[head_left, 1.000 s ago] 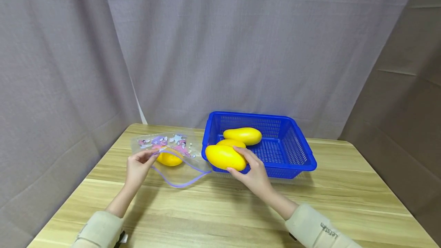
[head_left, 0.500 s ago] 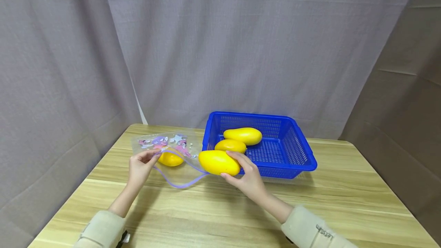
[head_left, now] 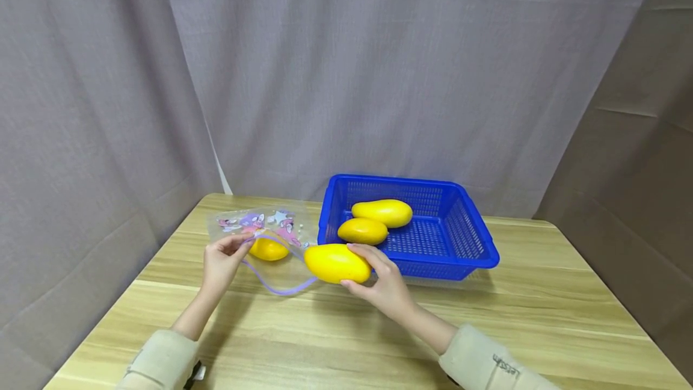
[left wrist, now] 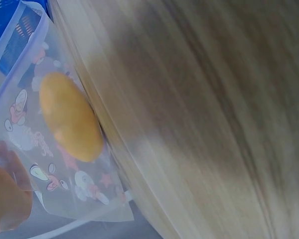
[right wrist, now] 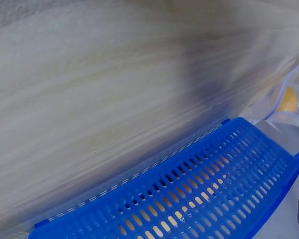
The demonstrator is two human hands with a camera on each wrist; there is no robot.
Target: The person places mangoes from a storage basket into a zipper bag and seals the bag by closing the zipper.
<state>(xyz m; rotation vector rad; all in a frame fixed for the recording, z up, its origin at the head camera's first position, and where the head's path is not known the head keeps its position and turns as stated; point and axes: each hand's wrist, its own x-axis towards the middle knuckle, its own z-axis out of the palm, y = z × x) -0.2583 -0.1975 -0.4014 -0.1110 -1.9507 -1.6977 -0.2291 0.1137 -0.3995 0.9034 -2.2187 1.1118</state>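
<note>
My left hand pinches the purple-edged opening of a clear zip bag printed with cartoon figures. Inside the bag lies one yellow mango. With fingers on top and thumb below, my right hand grips another yellow mango. That mango overlaps the right end of the bag's opening and the near left corner of a blue basket in the head view. Two more mangoes, a smaller one and a longer one, lie in the left part of the basket.
The basket has slotted walls and stands on a wooden table, right of the bag. A grey curtain hangs behind the table and along its left side. A brown curtain hangs on the right.
My right hand has carried its mango left and down, from over the basket's near left corner to the bag's opening. The left hand has shifted slightly right, still pinching the bag.
</note>
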